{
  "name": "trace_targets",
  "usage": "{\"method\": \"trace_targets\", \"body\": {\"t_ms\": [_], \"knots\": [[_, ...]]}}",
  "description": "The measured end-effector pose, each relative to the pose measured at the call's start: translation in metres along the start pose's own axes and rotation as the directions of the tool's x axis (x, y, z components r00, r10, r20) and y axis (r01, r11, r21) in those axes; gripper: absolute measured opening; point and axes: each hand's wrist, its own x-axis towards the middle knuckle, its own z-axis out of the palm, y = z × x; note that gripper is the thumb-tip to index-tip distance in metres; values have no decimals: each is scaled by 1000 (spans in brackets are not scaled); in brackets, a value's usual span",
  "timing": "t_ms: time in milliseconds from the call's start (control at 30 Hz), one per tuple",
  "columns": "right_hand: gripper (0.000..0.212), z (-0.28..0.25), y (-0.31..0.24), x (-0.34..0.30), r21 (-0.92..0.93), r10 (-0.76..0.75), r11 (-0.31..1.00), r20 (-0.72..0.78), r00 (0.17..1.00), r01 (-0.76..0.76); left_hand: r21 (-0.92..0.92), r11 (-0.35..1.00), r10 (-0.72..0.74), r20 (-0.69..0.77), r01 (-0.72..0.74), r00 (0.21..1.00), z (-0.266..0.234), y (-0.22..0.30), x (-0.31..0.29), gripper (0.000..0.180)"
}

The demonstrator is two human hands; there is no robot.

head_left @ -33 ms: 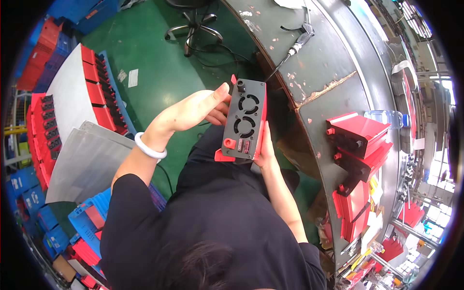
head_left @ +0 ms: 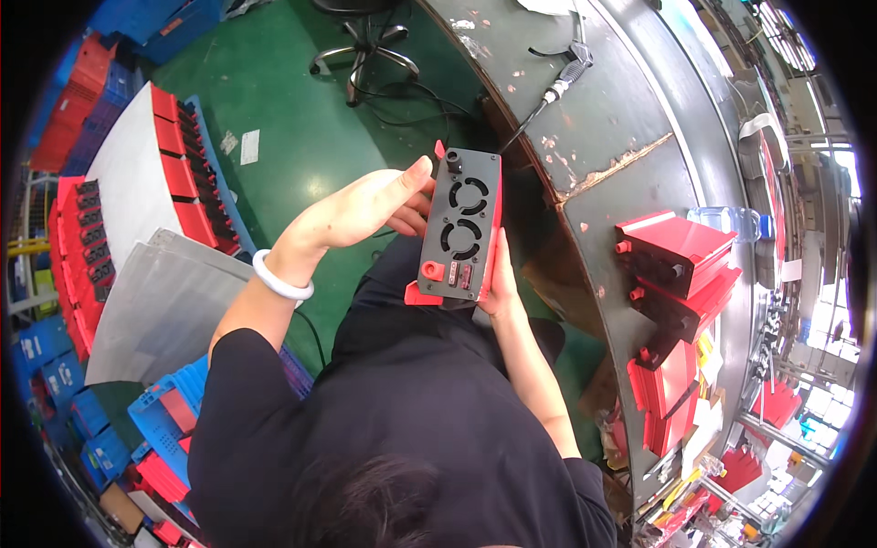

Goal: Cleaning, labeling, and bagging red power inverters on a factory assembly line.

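A power inverter (head_left: 463, 226), a red case with a black end plate, is held up in front of my lap between both hands. Its plate faces me, showing two round fan grilles, a black terminal at the top and a red one at the bottom. My left hand (head_left: 375, 205) grips its left side, with the thumb raised along the edge and the fingers curled partly behind it. From the right, my right hand (head_left: 500, 279) clasps the red side; most of those fingers are hidden behind the case.
More red and black inverters (head_left: 676, 251) lie on the dark workbench (head_left: 617, 187) at right, near a clear bottle (head_left: 717, 219). A corded driver tool (head_left: 571, 73) rests farther along the bench. At left are rows of inverters (head_left: 187, 173), grey sheets (head_left: 169, 301) and blue crates (head_left: 169, 411). A wheeled chair (head_left: 365, 50) stands beyond.
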Motion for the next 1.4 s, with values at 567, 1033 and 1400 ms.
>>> {"method": "trace_targets", "body": {"t_ms": [567,1033,1400], "knots": [[65,11,-4,-8,-65,-35,997,-43,998,32,-31,999,44,-21,-45,999,5,0,-8,77],[65,13,-4,-10,-68,-68,996,-90,994,62,1,999,34,-75,-34,997,1,-5,-9,80],[61,38,-15,-20,-180,-38,984,-246,969,-7,8,993,-106,-318,115,942,-25,-38,11,71]]}}
